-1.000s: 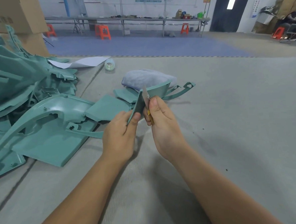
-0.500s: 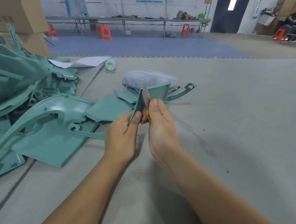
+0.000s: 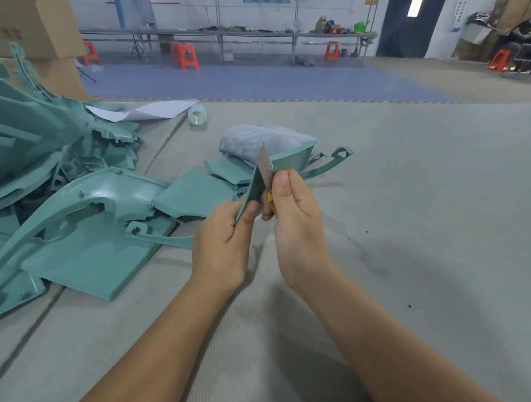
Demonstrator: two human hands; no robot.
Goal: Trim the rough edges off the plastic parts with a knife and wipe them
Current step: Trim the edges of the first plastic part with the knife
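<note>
The left hand [image 3: 222, 250] is pinching a small flat green plastic part [image 3: 254, 189] between thumb and fingers, holding it up on its edge above the counter [image 3: 414, 222]. The right hand [image 3: 293, 221] is curling round a knife [image 3: 265, 166], with the thumb up near the grey blade. A bit of yellow handle is peeking out by the fingers. The blade is lying right against the top edge of the part.

This looks like the trimming step: the knife is shaving the rough edge off this one piece. Next, the blade probably needs to be sliding slowly along the edge, away from the left thumb, which is sitting very close to it. After that the piece needs wiping.

The part is thin, smooth and teal, and looks stiff. I cannot tell how much rough edge is left on it.

Just behind the hands, a grey cloth [image 3: 263, 138] is lying on the counter, with more small green pieces beside it. A big pile of green plastic parts [image 3: 54, 170] is sitting on the left. Farther back are a sheet of white paper [image 3: 147, 111] and a roll of clear tape [image 3: 197, 115].
</note>
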